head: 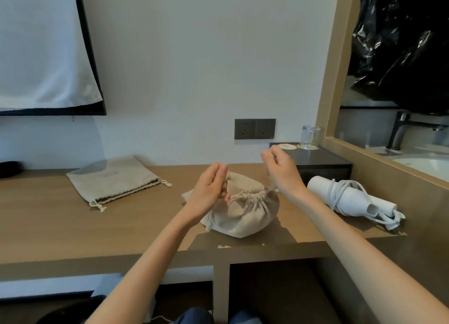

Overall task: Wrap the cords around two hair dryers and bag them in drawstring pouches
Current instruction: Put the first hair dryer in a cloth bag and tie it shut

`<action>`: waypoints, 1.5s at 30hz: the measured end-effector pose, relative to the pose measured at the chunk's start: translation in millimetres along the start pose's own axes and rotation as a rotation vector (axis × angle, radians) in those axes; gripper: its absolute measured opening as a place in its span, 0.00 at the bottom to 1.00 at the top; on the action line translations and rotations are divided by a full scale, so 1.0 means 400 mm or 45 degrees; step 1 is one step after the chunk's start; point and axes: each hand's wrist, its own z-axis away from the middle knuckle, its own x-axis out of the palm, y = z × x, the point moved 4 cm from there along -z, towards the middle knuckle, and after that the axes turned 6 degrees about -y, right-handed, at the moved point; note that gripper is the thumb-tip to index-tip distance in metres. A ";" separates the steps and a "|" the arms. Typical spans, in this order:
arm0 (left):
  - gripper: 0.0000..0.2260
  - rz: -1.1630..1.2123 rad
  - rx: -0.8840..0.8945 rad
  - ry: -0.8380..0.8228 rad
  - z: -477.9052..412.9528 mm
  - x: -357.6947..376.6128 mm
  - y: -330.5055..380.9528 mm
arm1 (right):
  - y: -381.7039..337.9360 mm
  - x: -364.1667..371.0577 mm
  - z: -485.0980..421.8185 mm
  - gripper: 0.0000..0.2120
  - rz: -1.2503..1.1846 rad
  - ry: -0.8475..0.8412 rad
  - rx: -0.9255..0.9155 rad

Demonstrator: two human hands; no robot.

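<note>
Head view: a stuffed pouch sits mid-bench, near the front edge.
Its drawstring is pinched by left hand and right hand; cord-wrapped hair dryer at the right end, flat pouch left.

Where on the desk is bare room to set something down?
Bare desk between the flat pouch and the filled pouch, and along the front edge before the flat pouch. Crowded on the right: hair dryer beside the black box.

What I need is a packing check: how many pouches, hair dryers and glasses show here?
Drawstring pouches: 2, the flat pouch and the filled pouch
White hair dryers in view: 1
Drinking glasses: 1
Total: 4
</note>
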 end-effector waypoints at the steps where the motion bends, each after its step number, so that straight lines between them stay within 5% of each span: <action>1: 0.13 0.032 -0.031 0.007 0.011 0.017 -0.019 | 0.014 0.005 0.017 0.15 0.027 -0.046 0.018; 6: 0.14 0.287 -0.250 0.121 0.043 0.085 -0.131 | 0.078 0.034 0.097 0.13 0.473 -0.282 0.045; 10: 0.11 0.293 -0.256 0.132 0.051 0.109 -0.165 | 0.118 0.057 0.130 0.10 0.920 -0.201 -0.076; 15: 0.07 0.068 -0.278 0.150 0.012 0.109 -0.172 | 0.139 0.075 0.099 0.11 1.034 -0.157 -0.110; 20: 0.12 0.273 -0.372 0.129 -0.029 0.105 -0.199 | 0.169 0.085 0.028 0.09 0.790 -0.237 0.046; 27: 0.12 0.166 -0.345 -0.041 0.005 0.058 -0.136 | 0.215 -0.008 -0.004 0.11 0.500 -0.164 0.263; 30: 0.07 -0.238 -0.150 -0.015 0.004 0.035 -0.137 | 0.248 -0.043 0.011 0.08 0.442 -0.214 0.358; 33: 0.19 -0.863 0.245 -0.195 0.011 0.047 -0.136 | 0.268 -0.062 0.039 0.08 0.488 -0.241 0.335; 38: 0.27 -1.421 0.588 -0.311 -0.006 0.133 -0.154 | 0.278 -0.061 0.067 0.07 0.279 -0.386 0.359; 45: 0.19 -1.256 0.538 -0.353 -0.049 0.105 -0.194 | 0.284 -0.019 0.069 0.04 0.154 -0.223 0.268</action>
